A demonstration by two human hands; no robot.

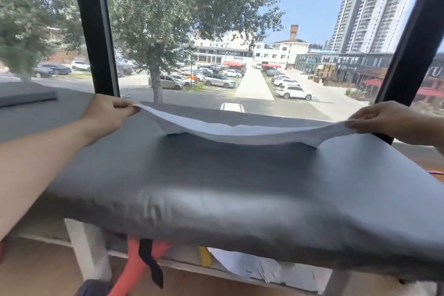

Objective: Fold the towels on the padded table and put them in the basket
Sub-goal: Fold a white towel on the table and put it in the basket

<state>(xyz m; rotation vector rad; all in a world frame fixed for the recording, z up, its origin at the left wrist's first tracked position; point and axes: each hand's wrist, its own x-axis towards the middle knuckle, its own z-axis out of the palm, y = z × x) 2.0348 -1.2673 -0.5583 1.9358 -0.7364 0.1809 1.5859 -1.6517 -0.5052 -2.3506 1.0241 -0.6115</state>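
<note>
A wide window (216,31) with black frame posts fills the far side of the view, showing trees, parked cars and tall buildings outside. In front of it the padded table (216,187), covered in smooth grey material, stretches across the lower half of the view, its near edge rounded and slightly wrinkled. A white towel (240,131) is stretched across the far part of the table, between the two hands: its ends are lifted off the surface while its sagging middle and lower folds touch the padding. The left hand (108,113) reaches in from the left, its thumb and fingers pinching the towel's left corner, raised above the table. The right hand (382,119) comes in from the right edge and pinches the opposite corner in the same way, so both hands are closed on the cloth and held well apart. Below the table's near edge lie white cloth or paper (252,267), an orange-red piece (137,262) with a black strap (150,264) and a small yellow thing (204,256); what these are cannot be told.
</note>
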